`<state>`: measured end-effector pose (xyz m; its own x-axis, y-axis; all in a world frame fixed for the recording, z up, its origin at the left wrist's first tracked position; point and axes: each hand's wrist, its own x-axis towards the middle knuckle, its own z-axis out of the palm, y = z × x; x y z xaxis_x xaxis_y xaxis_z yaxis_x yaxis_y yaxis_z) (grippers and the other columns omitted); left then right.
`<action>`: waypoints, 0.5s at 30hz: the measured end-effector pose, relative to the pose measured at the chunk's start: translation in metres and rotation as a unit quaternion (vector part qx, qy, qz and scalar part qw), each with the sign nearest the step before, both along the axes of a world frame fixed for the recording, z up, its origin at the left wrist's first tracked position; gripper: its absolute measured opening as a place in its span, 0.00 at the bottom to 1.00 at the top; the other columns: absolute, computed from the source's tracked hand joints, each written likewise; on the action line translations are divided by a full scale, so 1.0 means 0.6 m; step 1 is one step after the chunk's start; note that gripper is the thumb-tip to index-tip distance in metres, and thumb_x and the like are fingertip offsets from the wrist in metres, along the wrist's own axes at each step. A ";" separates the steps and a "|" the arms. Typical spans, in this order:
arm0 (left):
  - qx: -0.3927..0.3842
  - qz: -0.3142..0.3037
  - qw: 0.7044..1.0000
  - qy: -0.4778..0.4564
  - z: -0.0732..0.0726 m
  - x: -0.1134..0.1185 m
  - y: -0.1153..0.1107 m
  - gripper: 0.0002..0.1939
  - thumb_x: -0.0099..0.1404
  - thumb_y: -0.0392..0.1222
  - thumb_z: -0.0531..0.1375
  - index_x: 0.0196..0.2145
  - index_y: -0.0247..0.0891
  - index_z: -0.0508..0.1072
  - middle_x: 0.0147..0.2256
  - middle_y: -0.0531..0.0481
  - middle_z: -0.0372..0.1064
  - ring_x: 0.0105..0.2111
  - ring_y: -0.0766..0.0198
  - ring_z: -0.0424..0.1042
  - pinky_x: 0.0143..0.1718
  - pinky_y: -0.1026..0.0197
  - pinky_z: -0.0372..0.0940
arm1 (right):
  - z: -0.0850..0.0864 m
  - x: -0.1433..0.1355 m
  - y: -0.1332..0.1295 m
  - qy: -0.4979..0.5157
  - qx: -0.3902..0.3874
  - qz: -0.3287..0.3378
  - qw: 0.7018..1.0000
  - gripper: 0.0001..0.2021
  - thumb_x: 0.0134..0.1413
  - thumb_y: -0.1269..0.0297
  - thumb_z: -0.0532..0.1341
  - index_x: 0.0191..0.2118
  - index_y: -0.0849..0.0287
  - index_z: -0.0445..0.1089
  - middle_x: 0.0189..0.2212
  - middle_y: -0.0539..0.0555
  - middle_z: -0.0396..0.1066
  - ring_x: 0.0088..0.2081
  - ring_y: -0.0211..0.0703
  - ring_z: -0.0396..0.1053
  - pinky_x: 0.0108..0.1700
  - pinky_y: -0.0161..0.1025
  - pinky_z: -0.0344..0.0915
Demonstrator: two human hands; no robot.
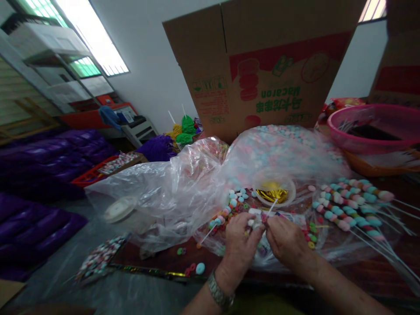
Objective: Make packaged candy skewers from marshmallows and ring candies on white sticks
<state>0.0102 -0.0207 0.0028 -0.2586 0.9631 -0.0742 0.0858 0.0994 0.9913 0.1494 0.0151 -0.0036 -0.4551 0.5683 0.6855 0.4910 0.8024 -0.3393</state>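
Grip, right: right hand (286, 240) is pinching a white stick (272, 206) near its lower end, fingers curling inward; a small pink piece (264, 217) is sitting there, too blurred to identify.
Grip, left: left hand (241, 238) is bending its fingers just beside that piece; whether they are pressing on anything, I cannot tell.
Stick position: it is leaning up and rightward from between the hands, in front of a round dish (292, 192) that is holding gold strips (274, 196).
Single skewer: a skewer of pastel pieces (223, 214) is lying just left of the left hand.
Skewer pile: more loaded skewers (356, 203) are resting right of the right hand, bare sticks pointing outward.
Clear bag: a plastic bag (278, 153) is bulging with pink, blue and white pieces behind the dish.
Carton: a cardboard box (262, 65) is standing behind the bag, its "Macaron" print showing upside down.
Table front: a blue piece (200, 268) is lying near the edge, beside red rings (190, 269).
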 end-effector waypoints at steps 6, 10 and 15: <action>-0.042 -0.128 0.936 -0.325 0.090 -0.080 -0.011 0.34 0.57 0.69 0.47 0.48 0.41 0.68 0.34 0.47 0.73 0.34 0.56 0.72 0.36 0.54 0.65 | 0.016 -0.042 -0.036 0.082 -0.150 0.080 0.982 0.07 0.51 0.73 0.49 0.26 0.58 0.60 0.21 0.49 0.62 0.24 0.38 0.60 0.27 0.35 0.53; -0.005 -0.225 0.940 -0.255 0.100 -0.128 -0.034 0.41 0.61 0.68 0.36 0.30 0.34 0.77 0.23 0.47 0.73 0.28 0.59 0.72 0.42 0.47 0.62 | 0.022 -0.059 -0.018 0.153 -0.295 0.010 0.943 0.09 0.52 0.70 0.48 0.22 0.57 0.54 0.17 0.46 0.56 0.21 0.35 0.56 0.23 0.32 0.50; -0.088 -0.131 0.987 -0.043 0.037 -0.079 -0.043 0.23 0.61 0.59 0.53 0.39 0.36 0.74 0.41 0.45 0.72 0.44 0.57 0.67 0.51 0.56 0.58 | 0.036 -0.079 -0.038 0.228 -0.501 0.108 0.828 0.07 0.48 0.65 0.51 0.22 0.57 0.55 0.17 0.45 0.54 0.21 0.34 0.54 0.25 0.32 0.52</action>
